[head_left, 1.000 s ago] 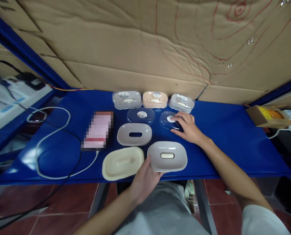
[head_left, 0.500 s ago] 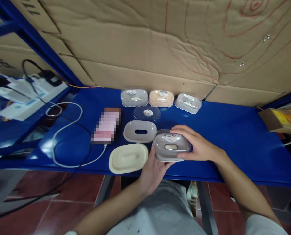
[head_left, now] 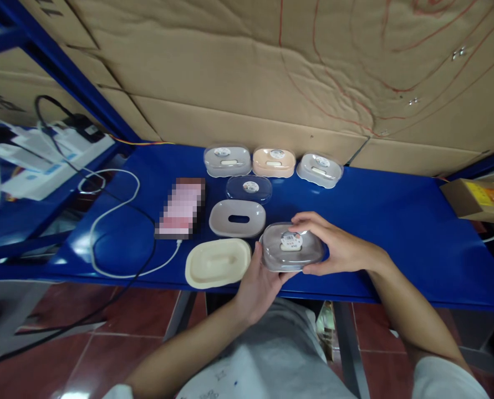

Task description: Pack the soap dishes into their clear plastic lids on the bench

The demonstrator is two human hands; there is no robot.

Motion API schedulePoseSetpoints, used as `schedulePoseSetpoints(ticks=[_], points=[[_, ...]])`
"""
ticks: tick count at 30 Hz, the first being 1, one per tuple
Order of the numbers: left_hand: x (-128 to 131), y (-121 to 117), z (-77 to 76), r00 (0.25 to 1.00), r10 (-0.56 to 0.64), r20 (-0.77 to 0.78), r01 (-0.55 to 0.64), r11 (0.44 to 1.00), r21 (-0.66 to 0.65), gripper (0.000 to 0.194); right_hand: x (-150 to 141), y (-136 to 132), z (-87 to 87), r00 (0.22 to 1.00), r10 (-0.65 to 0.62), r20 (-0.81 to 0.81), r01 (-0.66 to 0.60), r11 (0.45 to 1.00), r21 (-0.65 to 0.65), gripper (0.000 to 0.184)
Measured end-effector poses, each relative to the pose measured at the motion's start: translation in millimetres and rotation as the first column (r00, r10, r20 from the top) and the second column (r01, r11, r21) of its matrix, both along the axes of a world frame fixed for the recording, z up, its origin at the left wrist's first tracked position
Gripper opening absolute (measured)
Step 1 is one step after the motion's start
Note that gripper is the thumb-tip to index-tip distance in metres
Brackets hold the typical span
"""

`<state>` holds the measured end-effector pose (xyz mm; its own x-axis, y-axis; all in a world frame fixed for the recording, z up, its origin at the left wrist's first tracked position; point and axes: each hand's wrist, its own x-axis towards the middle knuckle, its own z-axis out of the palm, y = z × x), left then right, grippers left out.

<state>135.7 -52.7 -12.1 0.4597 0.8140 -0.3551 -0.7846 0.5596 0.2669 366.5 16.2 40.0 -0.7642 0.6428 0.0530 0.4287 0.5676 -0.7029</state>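
A grey soap box (head_left: 271,249) with a clear lid and a round label is held between both hands, just above the front edge of the blue table. My left hand (head_left: 257,291) grips its left end and underside, thumb along the side. My right hand (head_left: 338,244) is closed around the right end, its fingers reaching onto the top of the lid. To the left lie a cream soap dish base (head_left: 217,263) and a grey slotted tray (head_left: 220,219). Behind that tray rests a loose clear lid (head_left: 236,191) with a label.
Along the cardboard wall (head_left: 213,83) stand a grey soap box (head_left: 211,163), a peach one (head_left: 261,164) and another grey one (head_left: 309,169). A phone (head_left: 182,208) on a white cable (head_left: 92,238) lies left. A power strip (head_left: 34,177) and a cardboard box (head_left: 458,199) flank the table.
The lid's label now overlaps the pale slot in the held soap box, where it sat clear behind it before. Both hands keep their hold. The whole view has shifted slightly.
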Motion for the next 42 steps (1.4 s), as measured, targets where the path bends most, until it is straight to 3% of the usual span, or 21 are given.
schedulePoseSetpoints(ticks=[5,10,17,22,27,37,42], points=[[-1.3,-0.2,0.7,1.0,0.023,-0.015,-0.022,0.999,0.034,0.045,1.8,0.0,-1.6,1.0,0.005,-0.001,-0.005,1.0,-0.022,0.08],[-2.7,-1.9,3.3,0.999,0.036,-0.03,-0.036,0.999,-0.01,0.046,0.1,-1.3,0.0,1.0,0.025,0.003,-0.025,0.999,-0.037,0.08],[-1.9,-1.9,5.4,0.994,0.032,-0.1,-0.036,0.999,-0.036,0.049,-6.1,-5.9,-1.7,1.0,-0.009,0.008,0.009,0.998,0.06,0.088],[-5.8,-0.7,1.7,0.991,-0.055,-0.125,0.057,0.998,0.011,0.056,-6.0,-12.4,7.1,0.999,-0.026,0.045,0.021,0.992,0.126,0.089],[-12.4,0.1,-3.5,0.989,-0.122,-0.077,0.124,0.992,0.024,0.059,-5.6,-11.1,8.1,0.998,0.055,0.002,-0.055,0.988,0.143,0.091],[-6.2,-3.0,-3.4,0.997,-0.049,-0.059,0.052,0.997,0.061,0.048,-7.8,-15.3,9.9,0.998,0.056,0.039,-0.061,0.991,0.117,0.082],[-5.8,-3.0,-4.6,0.996,-0.072,-0.059,0.08,0.985,0.151,0.068,-4.0,-14.3,14.8,0.999,0.047,0.006,-0.048,0.997,0.059,0.084]])
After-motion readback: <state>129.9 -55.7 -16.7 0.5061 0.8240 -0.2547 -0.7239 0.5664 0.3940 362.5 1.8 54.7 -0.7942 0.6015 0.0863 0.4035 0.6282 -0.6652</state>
